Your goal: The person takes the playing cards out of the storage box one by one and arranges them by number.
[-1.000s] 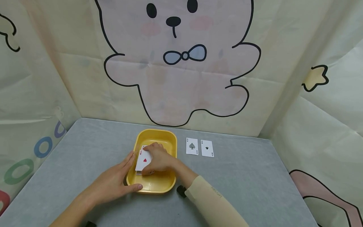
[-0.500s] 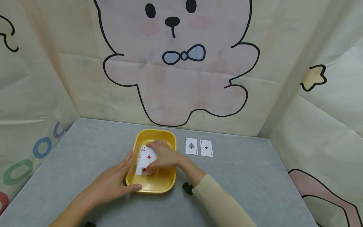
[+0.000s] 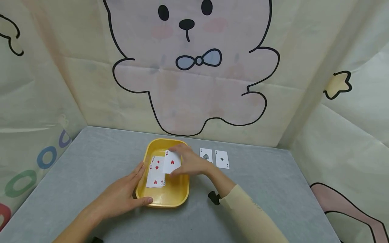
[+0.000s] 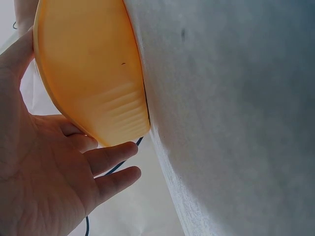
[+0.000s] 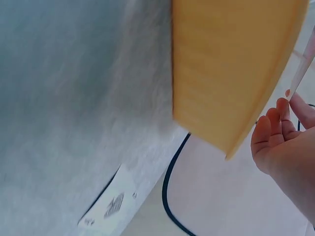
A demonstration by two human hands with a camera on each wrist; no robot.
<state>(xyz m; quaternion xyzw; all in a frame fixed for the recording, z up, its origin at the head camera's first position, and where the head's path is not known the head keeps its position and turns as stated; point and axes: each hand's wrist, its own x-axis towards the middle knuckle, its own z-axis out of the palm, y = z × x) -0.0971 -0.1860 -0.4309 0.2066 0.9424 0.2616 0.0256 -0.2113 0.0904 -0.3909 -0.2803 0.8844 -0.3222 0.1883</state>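
Observation:
My right hand pinches an ace of hearts face up, over the right half of a yellow tray. Seen from the right wrist, thumb and fingertips meet at the edge of the card, above the tray's rim. Inside the tray on its left side lies a small overlapped pile of playing cards, a two of hearts on top and a diamond card showing behind it. My left hand rests against the tray's near left corner, fingers along the left side, thumb at the front rim; its fingers look straight in the left wrist view.
On the grey table, right of the tray, an ace of spades and an ace of clubs lie face up side by side. My right hand partly covers the spade's lower part. A printed cloth stands behind the table.
My right hand has lifted the ace of hearts off the pile and carried it to the right, uncovering the two of hearts. My left hand has stayed at the tray.

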